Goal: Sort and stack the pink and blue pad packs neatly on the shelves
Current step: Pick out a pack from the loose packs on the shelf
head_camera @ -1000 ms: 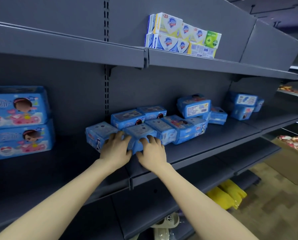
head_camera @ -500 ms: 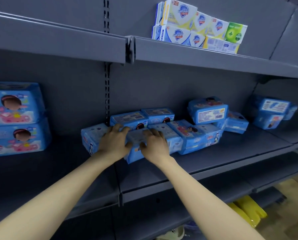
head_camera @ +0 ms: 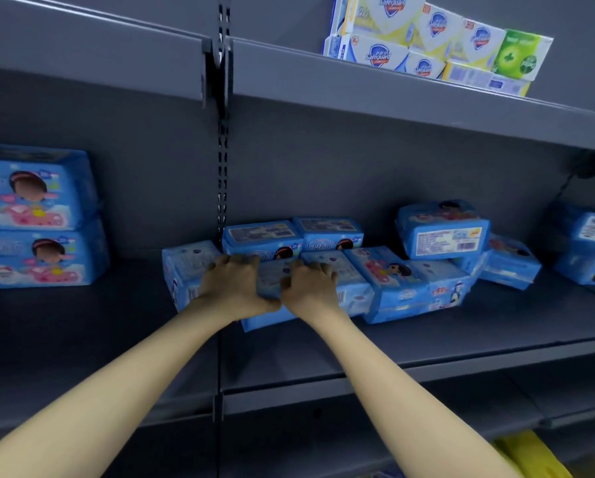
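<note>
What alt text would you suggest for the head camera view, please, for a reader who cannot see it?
The left hand and right hand grip a blue pad pack at the front of a loose cluster of blue packs on a dark shelf. Two blue-and-pink packs sit stacked at far left, and soap boxes stand on the shelf above.

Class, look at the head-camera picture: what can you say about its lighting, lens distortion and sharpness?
Head view: dim, bluish light, with heavy shadow under the upper shelf; head view: the wide-angle lens bends that shelf's edge into a slant; head view: the left hand, right hand and the blue pack they grip look soft, while the soap boxes' logo reads clearly.
</note>
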Tool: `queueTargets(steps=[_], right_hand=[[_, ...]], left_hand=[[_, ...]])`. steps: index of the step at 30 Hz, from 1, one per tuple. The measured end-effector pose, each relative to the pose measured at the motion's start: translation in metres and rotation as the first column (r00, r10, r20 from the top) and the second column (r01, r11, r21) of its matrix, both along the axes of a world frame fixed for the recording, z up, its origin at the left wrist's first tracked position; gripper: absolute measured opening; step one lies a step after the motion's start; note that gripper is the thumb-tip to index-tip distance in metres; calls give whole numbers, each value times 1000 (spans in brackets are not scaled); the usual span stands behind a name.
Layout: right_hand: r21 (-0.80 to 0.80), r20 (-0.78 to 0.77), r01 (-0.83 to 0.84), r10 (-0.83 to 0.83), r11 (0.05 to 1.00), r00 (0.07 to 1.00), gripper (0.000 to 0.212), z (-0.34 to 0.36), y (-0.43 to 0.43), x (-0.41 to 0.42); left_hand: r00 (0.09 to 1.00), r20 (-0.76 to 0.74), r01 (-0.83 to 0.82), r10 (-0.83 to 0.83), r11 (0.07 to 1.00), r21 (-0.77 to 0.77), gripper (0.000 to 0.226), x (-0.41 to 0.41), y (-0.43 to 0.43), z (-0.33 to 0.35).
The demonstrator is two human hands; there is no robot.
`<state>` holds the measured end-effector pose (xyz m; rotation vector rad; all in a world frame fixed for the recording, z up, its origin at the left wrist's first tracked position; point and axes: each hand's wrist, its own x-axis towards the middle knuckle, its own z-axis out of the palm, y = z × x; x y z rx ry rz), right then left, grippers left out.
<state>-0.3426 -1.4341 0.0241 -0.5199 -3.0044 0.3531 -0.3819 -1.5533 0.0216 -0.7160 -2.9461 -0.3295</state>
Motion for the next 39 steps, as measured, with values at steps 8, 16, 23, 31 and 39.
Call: queueTargets(steps=[8, 16, 23, 31, 39], right_hand=[[-103, -137, -90, 76, 991, 988, 43, -8, -4, 7], [-175, -120, -94, 73, 980, 990, 47, -9, -4, 13], [-230, -130, -66, 36, 971, 991, 62, -12, -15, 19], [-319, -512, -200, 9, 926, 859, 55, 18, -29, 27], [-337, -624, -181, -75, 924, 778, 54, 33, -34, 22]], left_hand=[[991, -8, -135, 135, 990, -42, 71, 13, -6, -4], [981, 46, -194, 189, 971, 137, 62, 33, -13, -18], [993, 72, -113, 91, 910, 399, 53, 44, -9, -17], [989, -21, -102, 148, 767, 633, 61, 51, -24, 15], [990, -84, -33, 112, 767, 641, 59, 37, -25, 38]])
